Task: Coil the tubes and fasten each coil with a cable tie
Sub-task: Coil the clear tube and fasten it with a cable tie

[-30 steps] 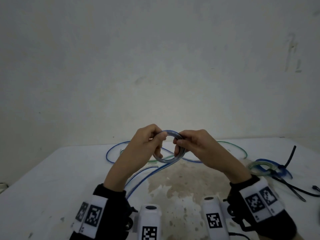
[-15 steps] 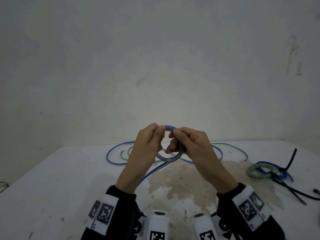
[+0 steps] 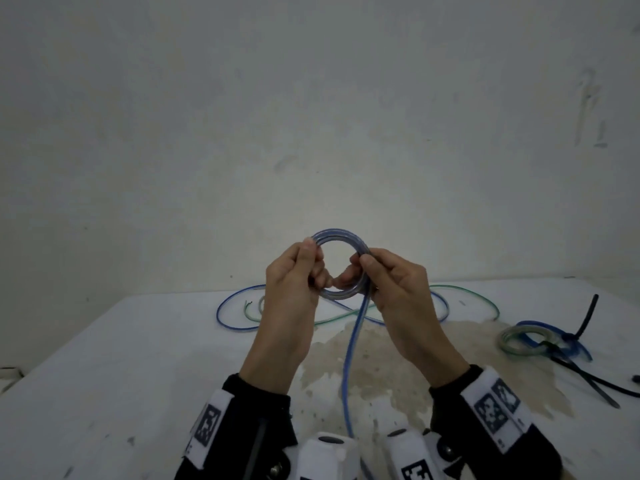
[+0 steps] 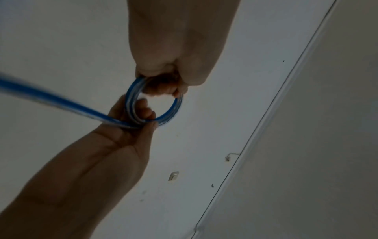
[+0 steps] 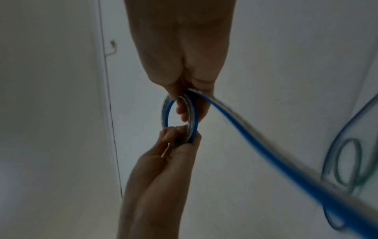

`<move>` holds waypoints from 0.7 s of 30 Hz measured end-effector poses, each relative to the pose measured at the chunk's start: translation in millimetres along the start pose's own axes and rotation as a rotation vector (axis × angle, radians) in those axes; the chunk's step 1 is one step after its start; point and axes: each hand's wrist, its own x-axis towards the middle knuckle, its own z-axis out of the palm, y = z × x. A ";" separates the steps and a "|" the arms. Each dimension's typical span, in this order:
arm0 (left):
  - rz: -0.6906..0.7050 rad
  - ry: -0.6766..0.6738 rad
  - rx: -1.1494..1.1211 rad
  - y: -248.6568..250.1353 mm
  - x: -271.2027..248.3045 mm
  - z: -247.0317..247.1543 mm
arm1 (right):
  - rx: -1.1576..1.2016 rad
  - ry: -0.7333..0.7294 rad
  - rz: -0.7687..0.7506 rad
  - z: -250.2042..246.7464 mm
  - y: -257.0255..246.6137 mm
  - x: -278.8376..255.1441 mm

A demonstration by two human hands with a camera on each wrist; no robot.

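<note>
No readable text or numbers anywhere (only black-and-white square marker codes on the wristbands point(image 3: 207, 423)).

Dim, flat, greyish light is falling over every view, and no clear source or glare is showing. In the head view the pale plaster wall point(image 3: 311, 116) is darkening toward the corners and the white stained desk point(image 3: 104, 375) is bowing at the edges. In both wrist views the translucent blue plastic tube point(image 4: 51, 98) point(image 5: 266, 150) is smearing with motion blur, and the hands point(image 4: 169, 53) point(image 5: 180, 53) are sitting in murky shadow.
</note>
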 end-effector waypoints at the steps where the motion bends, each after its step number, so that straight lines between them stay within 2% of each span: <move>1: -0.033 -0.060 -0.033 0.5 -0.1 -0.6 | 0.033 -0.001 0.008 -3.7 -3.0 1.3; 3: -0.093 -0.199 -0.015 5.6 1.4 -6.2 | -0.025 -0.052 -0.030 -15.3 -8.8 6.1; 6: -0.224 -0.360 0.072 13.4 3.4 -18.7 | -0.307 -0.228 -0.100 -32.5 -19.2 10.3; 9: -0.344 -0.427 0.170 11.6 3.3 -23.7 | -0.592 -0.403 -0.125 -34.6 -22.2 8.1; 11: -0.382 -0.437 0.177 10.0 1.0 -20.4 | -0.698 -0.443 -0.146 -31.7 -21.2 6.5; 14: -0.347 -0.374 0.105 12.0 -1.7 -13.4 | -0.501 -0.374 -0.100 -28.4 -21.5 7.0; 18: -0.273 -0.285 -0.001 11.0 0.6 -11.5 | -0.061 -0.240 0.125 -17.5 -18.1 2.7; 21: -0.258 -0.227 -0.059 9.9 3.2 -14.6 | 0.092 -0.193 0.236 -11.5 -13.5 0.5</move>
